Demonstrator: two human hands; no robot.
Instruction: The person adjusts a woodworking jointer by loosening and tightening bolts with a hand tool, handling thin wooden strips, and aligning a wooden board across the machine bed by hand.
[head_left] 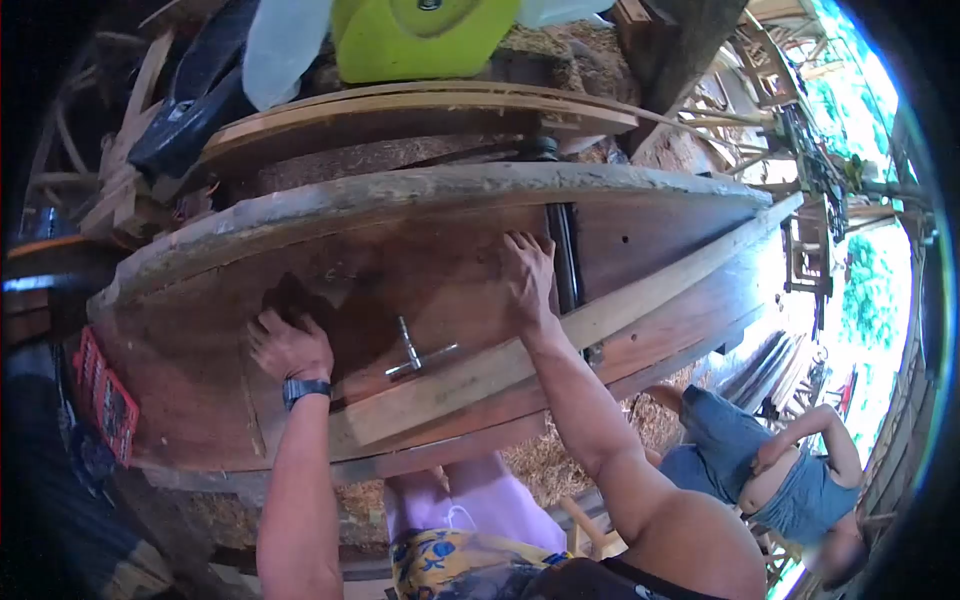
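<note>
My left hand (290, 345), with a dark band on its wrist, is on the brown wooden bench top (450, 240), its fingers bent apart beside a dark patch or object (297, 297). Farther right, my right hand (530, 272) rests on the wood with bent, spread fingers, just left of a dark metal bar (563, 255) that crosses the bench. Between the hands lies a silver T-shaped metal tool (411, 352), touched by neither. A long pale board (590, 320) runs diagonally under my right forearm.
A red case of small pieces (104, 400) stands at the bench's left end. Beyond the far edge are a yellow-green container (415, 45) and a curved plank (420, 100). Another person (770, 460) is at the lower right. Wood shavings (560, 465) cover the ground.
</note>
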